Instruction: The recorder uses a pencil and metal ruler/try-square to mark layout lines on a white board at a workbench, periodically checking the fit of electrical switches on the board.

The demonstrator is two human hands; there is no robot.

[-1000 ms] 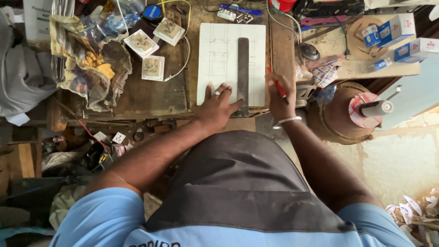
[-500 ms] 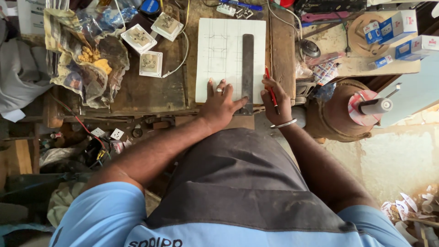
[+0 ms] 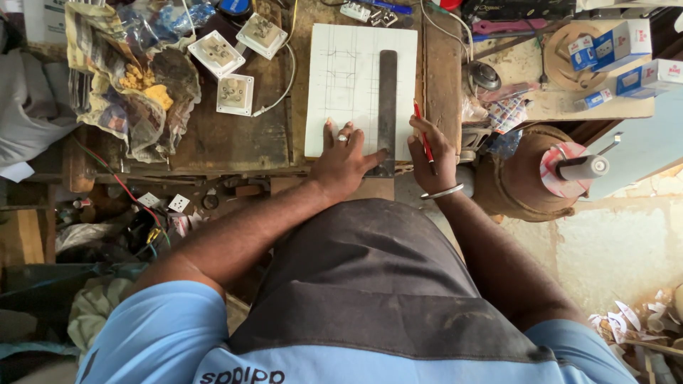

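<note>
Layout lines partly drawn on white board; our left hand spread pressing steel ruler, right hand pinching red pencil, lower centre unmarked

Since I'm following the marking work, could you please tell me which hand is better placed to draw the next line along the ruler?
Probably the right hand: it holds the red pencil beside the metal ruler, which the left hand steadies.
</note>
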